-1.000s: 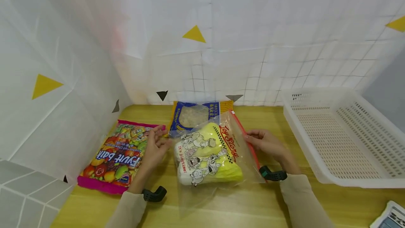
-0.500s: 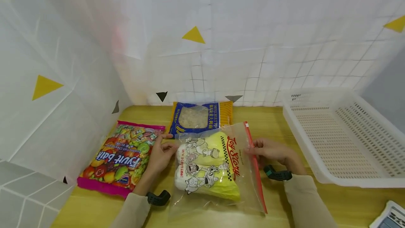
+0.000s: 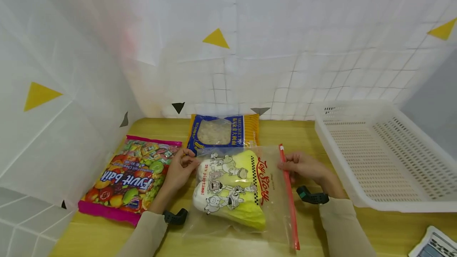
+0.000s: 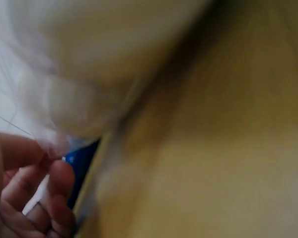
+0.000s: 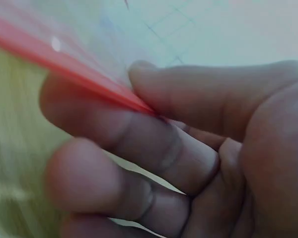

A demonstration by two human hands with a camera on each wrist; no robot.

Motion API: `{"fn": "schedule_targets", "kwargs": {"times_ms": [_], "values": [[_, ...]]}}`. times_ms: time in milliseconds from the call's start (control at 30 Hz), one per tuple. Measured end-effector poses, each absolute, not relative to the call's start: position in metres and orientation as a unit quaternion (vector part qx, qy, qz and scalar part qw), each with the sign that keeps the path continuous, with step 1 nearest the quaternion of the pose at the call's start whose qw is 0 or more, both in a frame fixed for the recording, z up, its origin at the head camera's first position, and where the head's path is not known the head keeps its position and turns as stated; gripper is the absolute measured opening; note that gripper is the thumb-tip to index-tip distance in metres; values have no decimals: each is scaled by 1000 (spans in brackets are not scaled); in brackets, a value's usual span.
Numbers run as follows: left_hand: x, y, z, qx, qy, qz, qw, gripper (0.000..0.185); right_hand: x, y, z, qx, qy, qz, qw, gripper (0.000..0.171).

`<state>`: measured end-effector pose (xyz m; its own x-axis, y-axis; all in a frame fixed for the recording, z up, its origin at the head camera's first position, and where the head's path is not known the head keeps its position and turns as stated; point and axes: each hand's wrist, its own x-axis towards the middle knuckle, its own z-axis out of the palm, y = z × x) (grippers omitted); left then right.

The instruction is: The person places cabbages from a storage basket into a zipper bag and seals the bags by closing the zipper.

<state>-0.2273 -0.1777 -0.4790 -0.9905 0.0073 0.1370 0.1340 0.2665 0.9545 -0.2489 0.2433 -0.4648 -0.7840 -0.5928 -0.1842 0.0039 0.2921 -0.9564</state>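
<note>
A clear zip bag with a red zip edge and "Toy Story" print lies between my hands, with something yellow and white inside. My right hand pinches the red zip edge between thumb and index finger, as the right wrist view shows. At the opposite end, my left hand pinches the bag's clear plastic edge with thumb and fingertips. In the left wrist view the left fingers curl close under the blurred plastic.
Left of the bag lies a colourful fruit candy bag. Behind it is a blue and yellow pasta packet, partly overlapped by the zip bag. A white perforated basket stands at the right, and a white printed item lies at the lower right.
The zip bag has come down toward the person and lies flatter, uncovering more of the pasta packet. My right hand has moved down with the red zip edge; both hands keep hold.
</note>
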Motion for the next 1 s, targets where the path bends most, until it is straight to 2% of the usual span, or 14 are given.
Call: {"fn": "schedule_targets", "kwargs": {"times_ms": [200, 433, 633, 700, 1000], "values": [[-228, -182, -482, -60, -791, -607, 52, 12, -250, 245, -470, -168, 728, -588, 309, 27], [-226, -185, -482, -61, -784, -615, 52, 19, -251, 246, -473, -170, 723, -594, 309, 26], [-226, -187, -485, -69, -775, -625, 64, 18, -252, 247, -473, -163, 733, -597, 280, 47], [-226, -187, -486, -73, -772, -627, 67, 18, -252, 247, -473, -161, 735, -598, 276, 50], [-222, -181, -488, -49, -806, -588, 46, 15, -249, 250, -479, -166, 735, -598, 274, 34]]}}
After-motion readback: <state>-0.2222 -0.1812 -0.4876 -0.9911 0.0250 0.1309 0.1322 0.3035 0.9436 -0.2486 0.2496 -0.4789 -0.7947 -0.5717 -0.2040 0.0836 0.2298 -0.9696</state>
